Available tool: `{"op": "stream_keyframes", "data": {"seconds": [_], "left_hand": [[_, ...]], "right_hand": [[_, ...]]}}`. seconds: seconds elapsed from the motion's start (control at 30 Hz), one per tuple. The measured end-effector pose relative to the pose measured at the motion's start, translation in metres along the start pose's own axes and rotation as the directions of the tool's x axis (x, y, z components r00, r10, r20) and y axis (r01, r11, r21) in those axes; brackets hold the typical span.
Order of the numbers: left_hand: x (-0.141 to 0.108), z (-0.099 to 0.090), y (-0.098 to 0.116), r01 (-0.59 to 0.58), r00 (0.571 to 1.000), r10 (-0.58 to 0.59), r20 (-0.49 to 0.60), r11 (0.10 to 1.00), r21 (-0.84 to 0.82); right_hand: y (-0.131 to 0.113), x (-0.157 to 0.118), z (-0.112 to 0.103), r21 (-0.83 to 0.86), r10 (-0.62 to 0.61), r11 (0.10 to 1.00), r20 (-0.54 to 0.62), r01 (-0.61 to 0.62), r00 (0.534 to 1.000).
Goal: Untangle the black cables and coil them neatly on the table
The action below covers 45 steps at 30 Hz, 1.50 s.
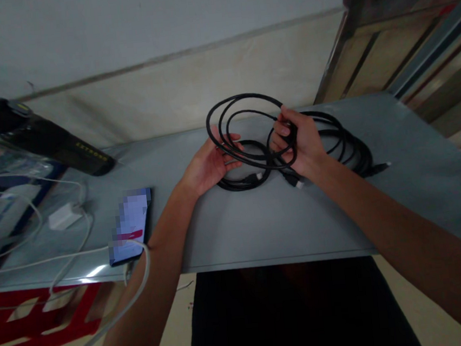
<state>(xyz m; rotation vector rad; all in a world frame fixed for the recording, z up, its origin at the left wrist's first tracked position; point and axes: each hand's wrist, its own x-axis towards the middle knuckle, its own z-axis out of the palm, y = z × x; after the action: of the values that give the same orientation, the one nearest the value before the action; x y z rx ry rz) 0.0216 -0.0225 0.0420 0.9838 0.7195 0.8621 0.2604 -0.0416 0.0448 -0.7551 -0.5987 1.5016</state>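
Observation:
My right hand (pixel 298 136) is closed around one side of a looped black cable (pixel 243 96), holding it above the grey table. At the far side of those loops, my left hand (pixel 212 164) has its fingers stretched out and apart. The loops pass across these fingers; whether they press on them I cannot tell. Under the raised loops lies a coiled black cable (pixel 238 186) with a plug (pixel 252 178) near its front. Another plug (pixel 292 180) hangs or rests below my right hand. Behind my right wrist sits a larger black coil (pixel 362 152), its plug end pointing right.
On the left of the table (pixel 277 234) lie a phone (pixel 132 226), a white charger (pixel 65 216) and white cords. A black cylindrical object (pixel 60 140) leans farther back. A white cord (pixel 143 284) crosses my left forearm. Below is a red stool (pixel 37 327); a wall stands behind.

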Motion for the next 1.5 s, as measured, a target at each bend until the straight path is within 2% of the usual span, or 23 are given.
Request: {"op": "stream_keyframes", "data": {"seconds": [0.2, 0.4, 0.63, 0.97, 1.3, 1.5], "left_hand": [[-0.001, 0.001, -0.004, -0.047, 0.999, 0.046, 0.016, 0.997, 0.060], [0.001, 0.000, -0.006, -0.058, 0.998, 0.057, 0.038, 0.998, 0.020], [0.000, 0.001, -0.005, -0.047, 0.999, 0.047, 0.009, 0.999, -0.011], [0.004, 0.006, 0.002, 0.060, 0.996, -0.061, -0.063, 0.998, -0.014], [0.005, 0.002, 0.003, 0.062, 0.997, -0.061, -0.050, 0.998, 0.022], [0.009, 0.002, -0.007, 0.023, 0.999, -0.018, -0.049, 0.995, 0.094]], "right_hand": [[0.001, -0.003, 0.003, -0.033, -0.020, 0.999, 0.001, 0.020, 1.000], [0.002, -0.007, 0.007, -0.016, -0.076, 0.997, 0.015, 0.076, 0.997], [0.000, -0.007, 0.007, -0.019, -0.050, 0.999, 0.004, 0.050, 0.999], [0.001, -0.004, 0.003, -0.034, -0.049, 0.998, 0.011, 0.049, 0.999], [0.000, -0.004, 0.004, -0.057, -0.037, 0.998, 0.032, 0.039, 0.999], [0.007, -0.005, 0.007, -0.142, -0.061, 0.987, 0.058, 0.069, 0.996]]}}
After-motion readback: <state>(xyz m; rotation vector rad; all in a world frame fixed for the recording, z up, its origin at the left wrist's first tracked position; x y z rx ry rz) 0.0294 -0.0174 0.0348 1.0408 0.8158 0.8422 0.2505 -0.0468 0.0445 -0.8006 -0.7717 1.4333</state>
